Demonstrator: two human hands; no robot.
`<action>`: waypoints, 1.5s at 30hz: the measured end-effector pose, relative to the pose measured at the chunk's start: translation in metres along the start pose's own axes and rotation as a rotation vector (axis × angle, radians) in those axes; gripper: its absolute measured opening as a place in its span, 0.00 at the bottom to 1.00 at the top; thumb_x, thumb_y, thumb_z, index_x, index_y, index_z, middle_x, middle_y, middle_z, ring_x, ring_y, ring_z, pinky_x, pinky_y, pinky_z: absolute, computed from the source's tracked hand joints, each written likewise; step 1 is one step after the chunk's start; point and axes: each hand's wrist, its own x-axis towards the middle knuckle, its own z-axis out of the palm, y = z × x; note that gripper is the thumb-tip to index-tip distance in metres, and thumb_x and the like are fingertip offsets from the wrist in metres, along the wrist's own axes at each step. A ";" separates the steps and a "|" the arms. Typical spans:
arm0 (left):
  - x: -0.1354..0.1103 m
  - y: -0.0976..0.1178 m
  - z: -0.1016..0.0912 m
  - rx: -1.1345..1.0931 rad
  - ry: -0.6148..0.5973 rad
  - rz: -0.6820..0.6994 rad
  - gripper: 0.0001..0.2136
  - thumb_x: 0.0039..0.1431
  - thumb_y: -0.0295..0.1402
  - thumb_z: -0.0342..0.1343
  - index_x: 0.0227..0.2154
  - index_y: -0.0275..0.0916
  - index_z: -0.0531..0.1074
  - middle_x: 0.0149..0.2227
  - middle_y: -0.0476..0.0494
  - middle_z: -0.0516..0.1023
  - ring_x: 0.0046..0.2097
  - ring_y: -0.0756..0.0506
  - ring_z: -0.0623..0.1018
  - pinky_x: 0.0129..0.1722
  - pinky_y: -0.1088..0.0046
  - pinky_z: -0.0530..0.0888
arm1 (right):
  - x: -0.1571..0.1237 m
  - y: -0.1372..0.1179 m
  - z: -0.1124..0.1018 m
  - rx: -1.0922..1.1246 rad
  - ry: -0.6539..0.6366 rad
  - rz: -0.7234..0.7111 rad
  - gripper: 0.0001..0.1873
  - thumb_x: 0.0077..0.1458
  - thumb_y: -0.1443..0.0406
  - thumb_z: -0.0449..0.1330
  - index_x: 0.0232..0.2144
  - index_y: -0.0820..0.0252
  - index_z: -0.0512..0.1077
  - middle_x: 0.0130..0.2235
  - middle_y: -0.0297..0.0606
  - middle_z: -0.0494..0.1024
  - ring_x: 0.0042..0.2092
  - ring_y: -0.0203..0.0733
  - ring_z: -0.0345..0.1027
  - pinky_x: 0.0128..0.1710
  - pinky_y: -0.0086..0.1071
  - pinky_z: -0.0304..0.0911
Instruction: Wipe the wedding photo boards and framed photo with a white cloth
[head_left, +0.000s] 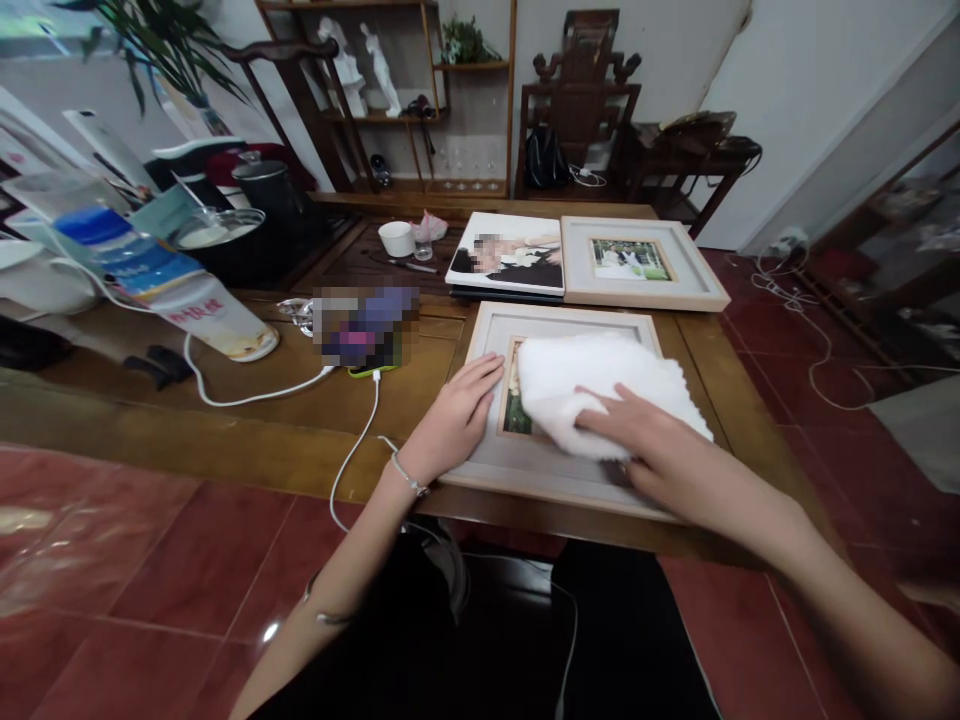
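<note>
A light wooden picture frame [559, 320] lies flat at the near edge of the wooden table [315, 420]. My left hand [457, 415] rests flat on the frame's left side, fingers stretched out over the mat. A white cloth [600, 385] covers most of the picture in the frame. My right hand [637, 435] presses on the cloth's near edge, fingers lying over it and partly curled into its fold.
Behind the frame lie a photo print [510, 255] and a second framed picture [641, 262]. A phone on a white cable [364, 335], a tube-shaped package [169, 285], a white cup [396, 238] and a black pot [262, 205] stand to the left. Shelves and chairs line the far wall.
</note>
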 end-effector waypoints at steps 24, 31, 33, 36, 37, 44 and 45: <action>0.000 0.000 -0.001 0.012 -0.010 0.008 0.19 0.66 0.25 0.43 0.57 0.35 0.66 0.60 0.34 0.68 0.64 0.41 0.64 0.63 0.49 0.63 | -0.032 -0.050 -0.019 0.121 -0.116 -0.146 0.34 0.41 0.79 0.49 0.48 0.45 0.68 0.60 0.28 0.69 0.64 0.42 0.56 0.64 0.42 0.53; -0.001 0.000 0.000 0.007 -0.003 0.002 0.19 0.66 0.26 0.43 0.57 0.33 0.66 0.60 0.33 0.68 0.64 0.41 0.64 0.64 0.51 0.62 | 0.016 -0.002 0.004 -0.165 0.071 0.082 0.33 0.45 0.80 0.47 0.53 0.61 0.65 0.57 0.52 0.70 0.64 0.54 0.55 0.62 0.55 0.52; -0.001 0.000 0.000 -0.003 0.001 0.005 0.19 0.66 0.26 0.43 0.57 0.35 0.66 0.60 0.34 0.68 0.64 0.41 0.64 0.64 0.50 0.62 | 0.034 0.014 0.007 -0.259 0.176 0.164 0.32 0.45 0.80 0.47 0.54 0.64 0.64 0.56 0.56 0.71 0.64 0.58 0.52 0.60 0.58 0.52; -0.001 0.000 -0.001 -0.013 0.007 0.009 0.19 0.66 0.25 0.44 0.58 0.36 0.66 0.60 0.35 0.68 0.64 0.41 0.64 0.63 0.49 0.63 | 0.053 0.030 0.008 -0.318 0.231 0.192 0.33 0.45 0.81 0.47 0.54 0.64 0.63 0.53 0.54 0.73 0.65 0.61 0.50 0.58 0.62 0.53; -0.001 0.000 -0.001 -0.013 0.008 0.008 0.19 0.66 0.25 0.44 0.58 0.36 0.66 0.60 0.35 0.68 0.64 0.41 0.64 0.63 0.49 0.63 | 0.056 0.031 0.008 -0.317 0.204 0.168 0.33 0.44 0.81 0.47 0.54 0.63 0.64 0.53 0.53 0.74 0.65 0.61 0.49 0.58 0.64 0.52; 0.000 0.001 -0.001 0.016 -0.010 0.003 0.19 0.66 0.26 0.43 0.57 0.30 0.66 0.60 0.32 0.68 0.64 0.41 0.64 0.64 0.53 0.62 | 0.030 -0.009 -0.003 -0.088 -0.063 -0.053 0.34 0.41 0.82 0.47 0.51 0.61 0.68 0.54 0.49 0.73 0.66 0.54 0.47 0.63 0.59 0.45; 0.000 0.001 -0.002 0.022 -0.012 0.000 0.19 0.66 0.26 0.43 0.57 0.30 0.66 0.60 0.32 0.68 0.64 0.41 0.64 0.64 0.53 0.62 | 0.021 -0.017 -0.007 -0.026 -0.109 -0.088 0.33 0.41 0.81 0.48 0.50 0.58 0.69 0.54 0.46 0.73 0.66 0.52 0.49 0.64 0.57 0.45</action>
